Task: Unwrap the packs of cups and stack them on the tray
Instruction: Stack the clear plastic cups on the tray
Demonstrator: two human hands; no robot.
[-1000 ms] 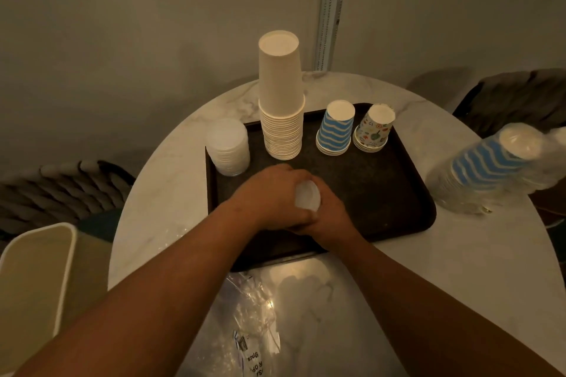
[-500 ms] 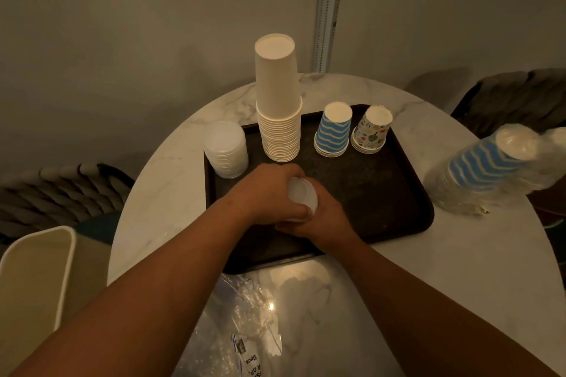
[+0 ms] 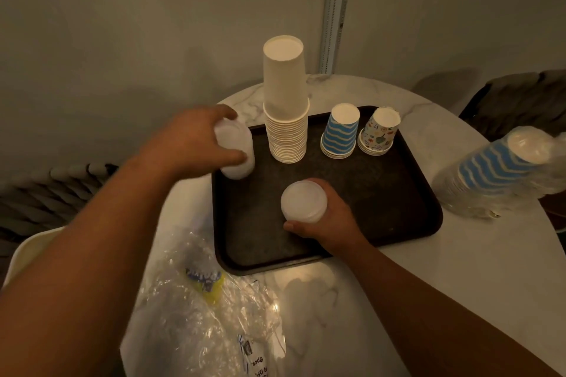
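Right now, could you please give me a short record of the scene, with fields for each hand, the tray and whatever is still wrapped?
left hand: grips the translucent cup stack at the tray's far left corner
right hand: holds a second translucent stack over the tray's near middle
tray: dark, carrying the tall white cup stack, blue wavy cups and patterned cups
still wrapped: blue wavy pack, lying on the table right of the tray
discarded: clear wrapper at the table's near edge

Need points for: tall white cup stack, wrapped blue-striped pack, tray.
tall white cup stack (image 3: pixel 285 131), head view, on the ribbed rims in the lower half.
wrapped blue-striped pack (image 3: pixel 493 167), head view, on the striped side under the plastic.
tray (image 3: pixel 382 193), head view, on bare dark floor.
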